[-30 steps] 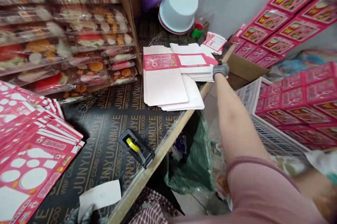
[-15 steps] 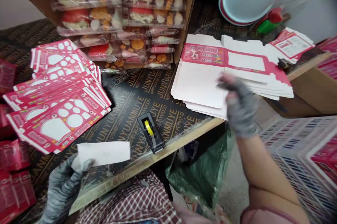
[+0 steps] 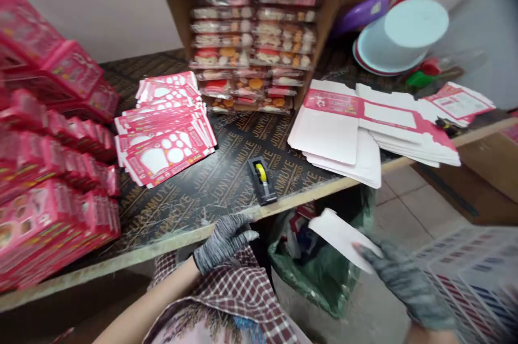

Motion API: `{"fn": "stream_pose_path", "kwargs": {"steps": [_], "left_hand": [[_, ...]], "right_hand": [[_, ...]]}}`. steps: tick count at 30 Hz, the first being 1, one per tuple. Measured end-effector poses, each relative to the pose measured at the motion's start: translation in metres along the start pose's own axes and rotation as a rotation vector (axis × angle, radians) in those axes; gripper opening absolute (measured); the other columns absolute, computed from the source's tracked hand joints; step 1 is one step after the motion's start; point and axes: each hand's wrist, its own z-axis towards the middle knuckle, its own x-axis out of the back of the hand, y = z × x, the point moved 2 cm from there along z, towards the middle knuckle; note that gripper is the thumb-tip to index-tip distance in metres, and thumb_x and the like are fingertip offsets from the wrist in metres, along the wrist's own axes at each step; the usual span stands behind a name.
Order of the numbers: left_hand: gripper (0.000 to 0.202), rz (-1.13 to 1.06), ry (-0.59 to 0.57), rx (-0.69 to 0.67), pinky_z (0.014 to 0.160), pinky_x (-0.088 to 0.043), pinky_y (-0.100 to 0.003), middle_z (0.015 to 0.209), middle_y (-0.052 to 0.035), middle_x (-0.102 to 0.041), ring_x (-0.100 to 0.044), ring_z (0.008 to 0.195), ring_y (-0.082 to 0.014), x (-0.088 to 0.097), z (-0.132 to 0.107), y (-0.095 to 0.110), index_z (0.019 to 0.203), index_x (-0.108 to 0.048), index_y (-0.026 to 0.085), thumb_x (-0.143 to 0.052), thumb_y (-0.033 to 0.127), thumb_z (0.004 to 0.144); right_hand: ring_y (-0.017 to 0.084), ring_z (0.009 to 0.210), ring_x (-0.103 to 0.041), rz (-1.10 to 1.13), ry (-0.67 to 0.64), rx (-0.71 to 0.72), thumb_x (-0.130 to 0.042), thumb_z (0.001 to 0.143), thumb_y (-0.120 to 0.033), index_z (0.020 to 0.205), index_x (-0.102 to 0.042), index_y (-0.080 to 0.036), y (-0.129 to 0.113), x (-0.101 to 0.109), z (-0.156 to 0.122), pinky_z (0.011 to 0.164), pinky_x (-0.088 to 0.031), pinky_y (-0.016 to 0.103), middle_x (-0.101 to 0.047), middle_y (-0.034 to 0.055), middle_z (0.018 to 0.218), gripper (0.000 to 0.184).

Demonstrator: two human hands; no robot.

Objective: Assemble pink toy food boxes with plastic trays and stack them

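Note:
My right hand (image 3: 408,274), in a grey glove and blurred, holds a long white cardboard piece (image 3: 340,237). The piece is over the green bag (image 3: 315,284) below the table edge. At the front edge of the table, my left hand (image 3: 226,239) wears a grey glove with bare fingertips. Its fingers are stretched out with the thumb apart, and nothing shows in them. Beyond it on the table lies a black tape dispenser (image 3: 262,179) with a yellow core. A stack of flat pink and white cartons (image 3: 329,133) lies to the right.
Printed pink cards (image 3: 165,139) are fanned out at the left. Pink boxes (image 3: 36,220) are piled at the far left. A large cardboard box (image 3: 335,4) holds clear candy packs (image 3: 251,45). Light blue tubs (image 3: 404,36) stand behind; a plastic crate (image 3: 473,274) stands low right.
My left hand has let go of the white piece it held and moved to the table edge. My right hand has left the cartons, moved down, and now holds a white piece. The view has shifted.

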Motion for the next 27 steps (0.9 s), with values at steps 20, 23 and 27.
{"fn": "stream_pose_path", "kwargs": {"steps": [20, 23, 27], "left_hand": [[0.049, 0.647, 0.275, 0.183, 0.114, -0.042, -0.048, 0.141, -0.017, -0.059, -0.055, 0.132, -0.031, 0.164, -0.085, -0.072, 0.129, -0.063, 0.015, -0.071, 0.032, 0.084], [0.045, 0.696, 0.467, 0.054, 0.116, -0.041, -0.047, 0.144, -0.015, -0.057, -0.053, 0.134, -0.0288, 0.187, -0.086, -0.058, 0.131, -0.061, 0.017, -0.064, 0.034, 0.089], [0.042, 0.756, 0.559, -0.04, 0.115, -0.042, -0.041, 0.144, -0.0104, -0.058, -0.055, 0.132, -0.0246, 0.205, -0.063, -0.046, 0.129, -0.063, 0.022, -0.063, 0.037, 0.09]], "right_hand": [[0.046, 0.102, -0.069, -0.228, 0.098, 0.248, -0.055, 0.08, -0.07, 0.16, -0.02, -0.006, -0.182, -0.173, -0.014, 0.086, -0.053, 0.058, -0.068, 0.0285, 0.123, 0.108], [0.042, 0.094, -0.071, -0.179, 0.196, 0.146, -0.061, 0.079, -0.064, 0.16, -0.021, -0.01, -0.187, -0.185, -0.008, 0.078, -0.054, 0.052, -0.07, 0.0253, 0.118, 0.105], [0.036, 0.086, -0.07, -0.086, 0.241, 0.114, -0.068, 0.075, -0.059, 0.156, -0.033, -0.016, -0.18, -0.182, 0.017, 0.074, -0.053, 0.044, -0.072, 0.0186, 0.114, 0.098]]}}
